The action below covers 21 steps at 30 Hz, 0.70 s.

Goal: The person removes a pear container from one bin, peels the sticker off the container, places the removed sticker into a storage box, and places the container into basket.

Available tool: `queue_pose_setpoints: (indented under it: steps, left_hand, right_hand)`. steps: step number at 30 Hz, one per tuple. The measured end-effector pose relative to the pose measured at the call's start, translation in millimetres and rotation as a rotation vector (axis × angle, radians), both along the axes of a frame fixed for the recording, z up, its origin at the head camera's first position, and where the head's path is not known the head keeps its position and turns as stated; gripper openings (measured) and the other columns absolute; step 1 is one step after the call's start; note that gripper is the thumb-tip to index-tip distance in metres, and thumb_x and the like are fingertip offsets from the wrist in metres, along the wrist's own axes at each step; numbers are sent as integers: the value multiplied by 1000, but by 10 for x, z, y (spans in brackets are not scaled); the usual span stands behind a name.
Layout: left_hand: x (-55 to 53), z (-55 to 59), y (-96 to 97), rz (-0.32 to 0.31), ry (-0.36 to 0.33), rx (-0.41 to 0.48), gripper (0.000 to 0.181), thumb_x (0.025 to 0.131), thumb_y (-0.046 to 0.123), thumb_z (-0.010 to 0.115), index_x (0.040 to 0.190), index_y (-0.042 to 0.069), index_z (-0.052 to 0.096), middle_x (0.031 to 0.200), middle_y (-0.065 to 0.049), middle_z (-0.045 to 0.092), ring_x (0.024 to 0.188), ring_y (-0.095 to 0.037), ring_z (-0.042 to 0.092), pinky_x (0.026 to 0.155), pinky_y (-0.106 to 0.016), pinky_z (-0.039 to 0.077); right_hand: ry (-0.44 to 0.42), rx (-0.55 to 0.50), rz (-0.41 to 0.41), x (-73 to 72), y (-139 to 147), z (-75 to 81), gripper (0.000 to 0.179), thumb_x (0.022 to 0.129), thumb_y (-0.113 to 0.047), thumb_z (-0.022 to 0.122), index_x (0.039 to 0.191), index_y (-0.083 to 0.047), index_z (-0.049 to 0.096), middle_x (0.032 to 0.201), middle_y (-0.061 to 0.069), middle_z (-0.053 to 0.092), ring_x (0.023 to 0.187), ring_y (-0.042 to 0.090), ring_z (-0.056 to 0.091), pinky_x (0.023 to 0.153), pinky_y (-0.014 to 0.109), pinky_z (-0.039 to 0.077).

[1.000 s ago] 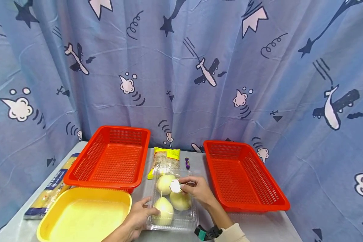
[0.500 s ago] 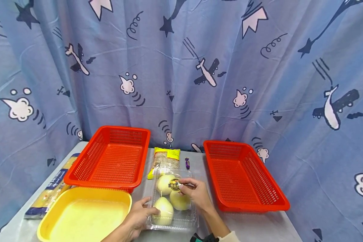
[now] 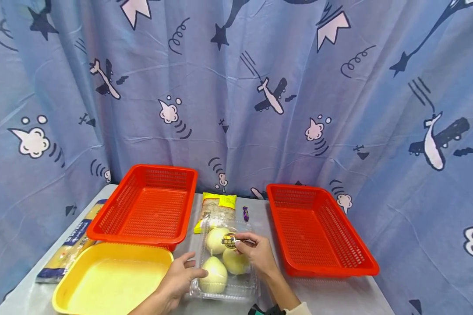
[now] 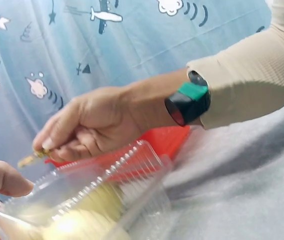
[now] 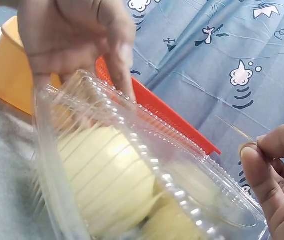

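Note:
A clear plastic clamshell box [image 3: 242,286] lies on the table with several pale yellow pears [image 3: 213,275] inside. My left hand [image 3: 179,278] is at the box's left side, fairly straight fingers along the edge and the thumb resting on the lid. Above the lid, my right hand [image 3: 258,253] pinches a round black-and-gold sticker [image 3: 227,241] between thumb and forefinger. Seen edge-on in the right wrist view, the sticker [image 5: 236,129] stands clear of the lid. The left wrist view shows the right fingers curled behind the pinch.
A yellow basin [image 3: 114,308] and a red basket [image 3: 142,239] stand at left, beside a long pasta-like packet [image 3: 68,249]. Another red basket [image 3: 335,271] is at right. Behind the box lie a yellow bag [image 3: 220,205] and a small purple-wrapped candy [image 3: 245,213]. A curtain closes the back.
The sticker's printed face has come into view; it was a bright white glare a second ago. The right wrist has dropped slightly. The left hand keeps its place at the box.

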<state>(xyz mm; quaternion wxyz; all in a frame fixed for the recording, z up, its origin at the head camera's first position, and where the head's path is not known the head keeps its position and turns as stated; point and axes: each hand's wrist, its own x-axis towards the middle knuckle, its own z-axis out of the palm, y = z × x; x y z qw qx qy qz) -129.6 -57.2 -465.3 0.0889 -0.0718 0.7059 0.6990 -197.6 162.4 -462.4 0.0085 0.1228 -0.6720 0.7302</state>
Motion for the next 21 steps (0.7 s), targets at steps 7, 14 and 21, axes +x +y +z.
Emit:
queue_pose_setpoints:
  steps: [7,14,21]
  left_hand:
    - [57,169,-138,-21,22,34,79,79,7,73,143,-11,31,135,-36,38,107,-36,55,78,-49,51]
    - [117,335,-321,-53,63,128,77,82,7,70,146,-6,29,139,-32,37,113,-37,53,87,-54,47]
    - [147,446,-500,-69,93,196,72,86,8,69,147,1,32,141,-27,36,121,-39,47,89,-50,48]
  right_hand:
    - [0,-16,7,8,-8,7,21,82,15,64,102,23,61,92,27,65,65,16,64,63,28,56]
    - [-14,-8,-2,4,-15,1,22,82,14,65,102,22,61,93,26,66,66,17,65,64,29,56]
    - [-5,-4,-18,7,-18,6,22,81,14,65,102,21,62,93,27,66,68,18,65,65,31,57]
